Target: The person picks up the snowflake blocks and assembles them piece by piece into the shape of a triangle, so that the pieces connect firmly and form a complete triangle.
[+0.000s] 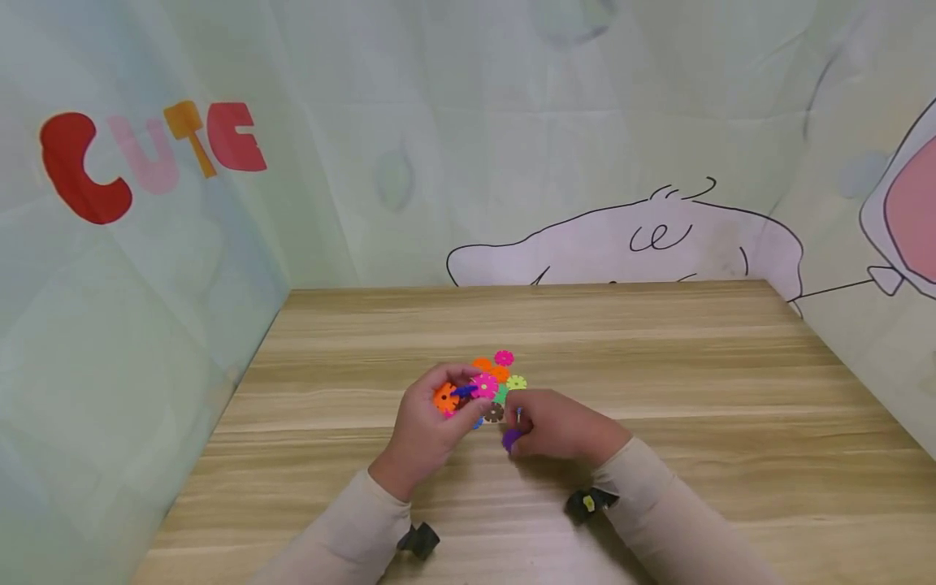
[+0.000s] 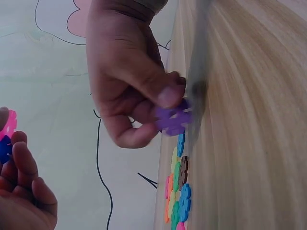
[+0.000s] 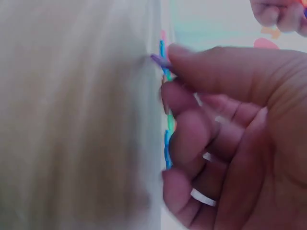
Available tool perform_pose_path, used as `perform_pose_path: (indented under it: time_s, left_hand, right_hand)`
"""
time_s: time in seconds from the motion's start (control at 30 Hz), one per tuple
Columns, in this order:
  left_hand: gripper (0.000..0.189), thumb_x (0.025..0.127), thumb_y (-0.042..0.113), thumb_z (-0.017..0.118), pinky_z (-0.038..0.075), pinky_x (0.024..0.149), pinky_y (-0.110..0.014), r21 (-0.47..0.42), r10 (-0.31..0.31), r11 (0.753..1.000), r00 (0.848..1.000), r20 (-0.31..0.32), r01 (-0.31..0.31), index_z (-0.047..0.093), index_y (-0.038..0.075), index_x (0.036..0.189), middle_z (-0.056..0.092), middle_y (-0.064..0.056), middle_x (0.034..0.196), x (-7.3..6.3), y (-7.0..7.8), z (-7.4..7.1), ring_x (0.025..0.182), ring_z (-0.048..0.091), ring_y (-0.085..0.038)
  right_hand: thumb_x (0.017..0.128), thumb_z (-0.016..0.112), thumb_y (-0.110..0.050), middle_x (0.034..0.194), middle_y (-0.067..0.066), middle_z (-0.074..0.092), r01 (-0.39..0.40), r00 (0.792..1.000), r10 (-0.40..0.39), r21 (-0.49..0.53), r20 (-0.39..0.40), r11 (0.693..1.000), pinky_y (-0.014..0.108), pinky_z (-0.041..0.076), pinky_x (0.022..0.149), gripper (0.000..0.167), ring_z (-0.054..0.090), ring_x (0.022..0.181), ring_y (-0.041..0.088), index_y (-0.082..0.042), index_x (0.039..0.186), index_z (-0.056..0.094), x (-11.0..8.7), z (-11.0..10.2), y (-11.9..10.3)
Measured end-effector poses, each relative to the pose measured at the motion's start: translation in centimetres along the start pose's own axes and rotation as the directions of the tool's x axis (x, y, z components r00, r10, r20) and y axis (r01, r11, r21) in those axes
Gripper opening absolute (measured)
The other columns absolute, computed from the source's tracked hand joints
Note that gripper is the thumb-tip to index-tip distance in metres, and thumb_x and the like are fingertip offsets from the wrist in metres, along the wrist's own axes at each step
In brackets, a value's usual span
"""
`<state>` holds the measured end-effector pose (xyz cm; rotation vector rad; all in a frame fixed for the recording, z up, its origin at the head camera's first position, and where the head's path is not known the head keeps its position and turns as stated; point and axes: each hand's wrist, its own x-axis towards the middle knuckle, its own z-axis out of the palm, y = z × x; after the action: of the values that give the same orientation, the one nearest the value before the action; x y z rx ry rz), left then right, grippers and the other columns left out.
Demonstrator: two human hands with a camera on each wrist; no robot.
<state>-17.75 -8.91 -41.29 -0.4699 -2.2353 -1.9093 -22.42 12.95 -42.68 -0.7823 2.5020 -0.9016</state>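
Purple disc [image 1: 511,441] is sitting at the head view's lower centre, fingers of your right hand [image 1: 561,426] pinching it; your left hand [image 1: 424,424] is gripping a disc cluster [image 1: 465,392]; you should be leaving the purple slots uncovered, likely easing alignment.

A purple notched disc [image 2: 173,120] is pinched in the right hand [image 1: 561,424]; in the left hand [image 1: 426,429], a blue disc [image 1: 464,391] sits edge-on between an orange disc [image 1: 444,400] and a pink disc [image 1: 483,385].
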Motion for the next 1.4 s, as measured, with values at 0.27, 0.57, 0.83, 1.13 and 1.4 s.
perform_pose_path:
  time_s: [0.27, 0.57, 0.83, 1.13, 1.4]
  left_hand:
    - [0.031, 0.093, 0.007, 0.08, 0.063, 0.082, -0.027, -0.03, -0.029, 0.999, 1.0, 0.004, 0.029, 0.068, 0.008, 0.121, 0.068, -0.012, 0.117, 0.2, -0.2, -0.2, 0.101, 0.067, -0.025]
    - [0.031, 0.093, 0.008, 0.079, 0.063, 0.081, -0.027, -0.05, -0.051, 0.997, 0.999, 0.008, 0.052, 0.068, 0.008, 0.122, 0.067, -0.013, 0.118, 0.3, 0.0, -0.3, 0.098, 0.068, -0.025]
    - [0.029, 0.095, 0.006, 0.077, 0.063, 0.081, -0.027, -0.074, -0.057, 0.995, 0.997, 0.054, 0.061, 0.066, 0.006, 0.122, 0.064, -0.014, 0.114, 0.2, 0.2, -0.3, 0.099, 0.068, -0.026]
    - [0.028, 0.095, 0.008, 0.077, 0.063, 0.082, -0.027, -0.083, -0.087, 0.992, 0.989, 0.118, 0.097, 0.066, 0.006, 0.121, 0.062, -0.016, 0.115, 0.2, 0.2, -0.5, 0.097, 0.069, -0.026]
    - [0.028, 0.095, 0.006, 0.076, 0.063, 0.084, -0.028, -0.119, -0.1, 0.986, 0.983, 0.154, 0.119, 0.064, 0.002, 0.121, 0.063, -0.017, 0.114, 0.2, 0.2, -0.4, 0.101, 0.072, -0.037]
  right_hand:
    - [0.097, 0.071, -0.001, 0.088, 0.005, 0.061, 0.248, 0.951, -0.155, 0.363, -0.268, 0.898, 0.022, 0.048, 0.062, 0.024, 0.055, 0.074, 0.015, -0.005, 0.12, 0.065, -0.5, -2.2, 0.3]
    - [0.098, 0.064, 0.007, 0.101, 0.011, 0.067, 0.437, 0.877, -0.259, 0.447, -0.405, 0.78, 0.026, 0.06, 0.075, 0.025, 0.065, 0.085, 0.016, 0.003, 0.123, 0.063, -1.1, -2.8, -0.8]
    - [0.099, 0.065, 0.005, 0.099, 0.013, 0.066, 0.457, 0.865, -0.285, 0.415, -0.413, 0.787, 0.026, 0.057, 0.071, 0.021, 0.062, 0.082, 0.019, -0.001, 0.119, 0.066, -1.4, -2.3, -1.3]
    - [0.097, 0.067, 0.006, 0.099, 0.012, 0.069, 0.461, 0.856, -0.293, 0.373, -0.426, 0.805, 0.026, 0.057, 0.069, 0.017, 0.063, 0.081, 0.019, -0.003, 0.111, 0.07, -1.7, -2.3, -1.7]
    - [0.096, 0.068, 0.007, 0.095, 0.012, 0.07, 0.48, 0.843, -0.319, 0.338, -0.433, 0.81, 0.028, 0.059, 0.07, 0.014, 0.064, 0.08, 0.019, -0.003, 0.104, 0.072, -1.7, -2.2, -1.8]
